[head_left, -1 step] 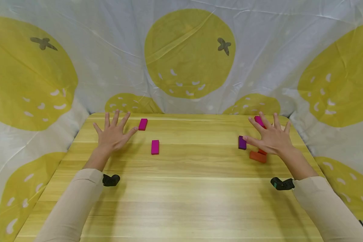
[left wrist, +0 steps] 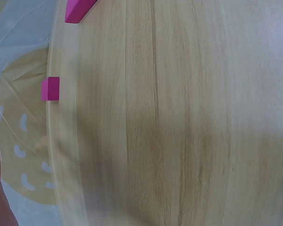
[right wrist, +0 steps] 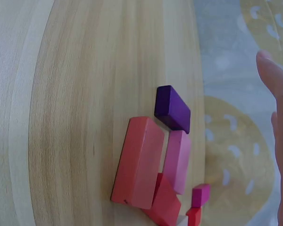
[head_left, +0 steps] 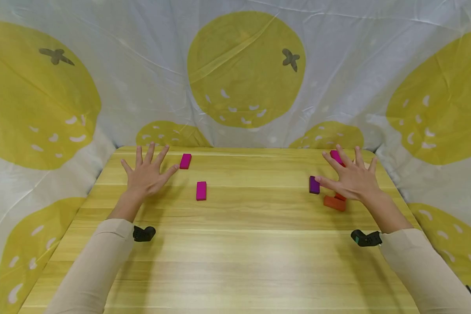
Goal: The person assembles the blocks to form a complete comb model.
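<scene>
My left hand (head_left: 144, 175) hovers over the far left of the table with fingers spread, holding nothing. Just right of its thumb lies a magenta block (head_left: 186, 161), and a second magenta block (head_left: 201, 191) lies nearer the middle. On the far right my right hand (head_left: 354, 179) is spread flat above a cluster of blocks, also holding nothing. Its thumb overlaps a purple block (head_left: 314, 185) in the head view. Below the palm shows an orange-red block (head_left: 335, 203). The right wrist view shows a pink block (right wrist: 177, 160) and a red block (right wrist: 164, 201) there, partly covered by others.
The wooden table (head_left: 235, 261) ends at a hanging cloth (head_left: 149, 78) printed with yellow fruit, which also runs along both sides. A small magenta block (right wrist: 201, 195) lies near the far edge in the right wrist view. Each wrist carries a black camera (head_left: 144, 234).
</scene>
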Action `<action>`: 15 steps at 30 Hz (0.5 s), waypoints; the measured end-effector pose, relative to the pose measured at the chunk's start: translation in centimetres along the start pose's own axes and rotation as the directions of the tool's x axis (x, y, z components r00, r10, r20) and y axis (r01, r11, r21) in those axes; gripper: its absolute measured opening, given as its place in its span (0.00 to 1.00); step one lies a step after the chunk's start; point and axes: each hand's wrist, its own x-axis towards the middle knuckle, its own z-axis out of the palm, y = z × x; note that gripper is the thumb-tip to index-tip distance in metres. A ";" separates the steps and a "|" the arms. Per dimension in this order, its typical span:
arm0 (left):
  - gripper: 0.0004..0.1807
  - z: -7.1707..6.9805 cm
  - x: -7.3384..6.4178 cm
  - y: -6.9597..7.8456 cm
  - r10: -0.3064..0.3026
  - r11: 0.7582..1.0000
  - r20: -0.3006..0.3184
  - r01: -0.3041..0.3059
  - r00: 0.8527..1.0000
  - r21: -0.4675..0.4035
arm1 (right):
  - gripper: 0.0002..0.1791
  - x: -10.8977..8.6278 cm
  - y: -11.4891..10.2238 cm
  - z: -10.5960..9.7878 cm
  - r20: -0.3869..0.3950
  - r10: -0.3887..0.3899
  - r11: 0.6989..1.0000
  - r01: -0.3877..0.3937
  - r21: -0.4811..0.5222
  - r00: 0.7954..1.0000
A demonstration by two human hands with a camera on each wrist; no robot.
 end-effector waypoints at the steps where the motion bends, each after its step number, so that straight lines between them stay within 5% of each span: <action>1: 0.47 0.0 0.0 0.0 0.000 1.000 0.002 0.000 1.000 0.001 | 0.52 0.0 0.0 0.0 0.000 -0.001 1.000 0.001 0.002 1.000; 15: 0.48 -0.2 0.1 0.0 -0.006 1.000 0.017 0.006 1.000 -0.012 | 0.52 0.2 -0.3 0.0 -0.001 0.001 1.000 -0.001 0.022 1.000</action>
